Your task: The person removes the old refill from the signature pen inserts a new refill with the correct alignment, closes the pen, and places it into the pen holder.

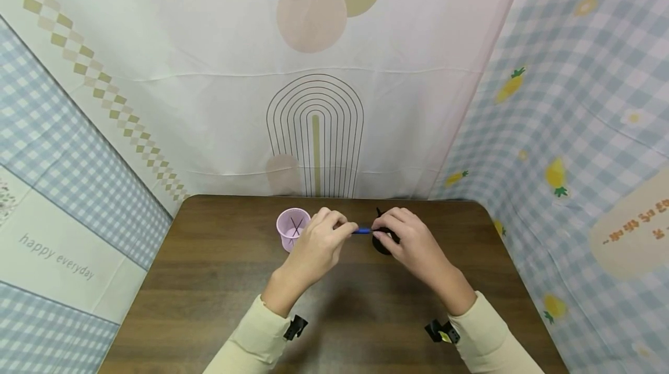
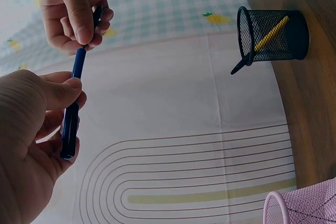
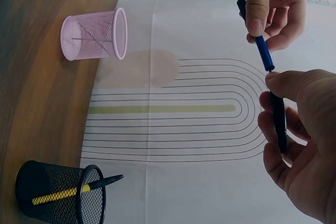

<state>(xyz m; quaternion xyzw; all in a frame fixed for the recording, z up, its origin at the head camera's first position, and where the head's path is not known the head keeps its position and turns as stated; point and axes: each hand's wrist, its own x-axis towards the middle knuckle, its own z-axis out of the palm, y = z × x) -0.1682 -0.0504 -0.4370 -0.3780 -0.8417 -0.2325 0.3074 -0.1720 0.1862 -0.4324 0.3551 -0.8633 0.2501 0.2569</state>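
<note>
Both hands are raised above the table with a pen between them. My left hand [image 1: 320, 241] pinches the pen's blue part [image 2: 77, 64], which has a dark end, between thumb and fingers. With thumb and fingertips, my right hand [image 1: 413, 240] grips the pen's black part [image 3: 278, 121]. The two parts lie nearly in line, and a short thin dark piece shows between them. Beneath the right hand stands a black mesh pen holder [image 2: 278, 34], partly hidden in the head view. A yellow and black pen [image 3: 63, 194] leans inside it.
A pink mesh pen holder [image 1: 287, 240] stands left of the left hand, with thin dark crossing lines on it. The brown wooden table [image 1: 219, 281] ends at the back against a patterned cloth [image 1: 230, 130]. Checked cloth [image 1: 590, 130] hangs on the right.
</note>
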